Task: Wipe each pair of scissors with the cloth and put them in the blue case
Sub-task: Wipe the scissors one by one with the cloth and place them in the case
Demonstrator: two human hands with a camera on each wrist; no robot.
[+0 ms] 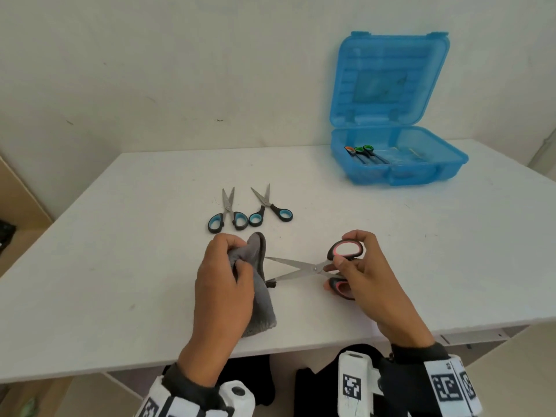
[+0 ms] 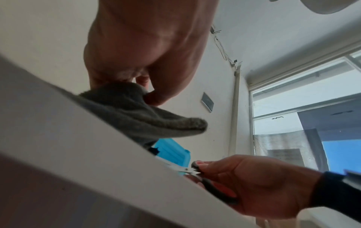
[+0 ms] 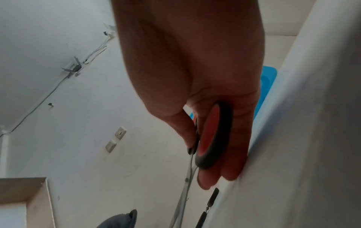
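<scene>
— Near the front edge of the white table (image 1: 120,266), what is she doing with that pair?

— Wiping it, I'd say. The right hand (image 1: 365,275) pinches the pink-handled scissors (image 1: 316,269) at the handles, fingers curled round the upper loop, and the blades stand spread in a V, tips pointing at the other hand. My guess is they're spread so each blade can be reached on its own.

— And the cloth?

— The grey cloth (image 1: 255,284) is bunched in the left hand (image 1: 224,284), fingers and thumb curled tight around its upper fold, the rest trailing down onto the table. It sits right at the blade tips. From the head view the lower blade looks to run in behind the fold, but I can't tell whether the fabric actually touches the metal.

— What's left to do?

— Two blue-handled pairs wait further back: the left blue scissors (image 1: 227,213) and the right blue scissors (image 1: 269,207), side by side, handles touching, blades pointing away. Neither is in the case.

— Where's the case?

— The blue case (image 1: 400,173) stands at the far right of the table, well apart from the hands, lid propped upright against the wall. That leaves the tray free for dropping things in. Some scissors (image 1: 365,155) with orange and green handles lie in its left part already.
</scene>
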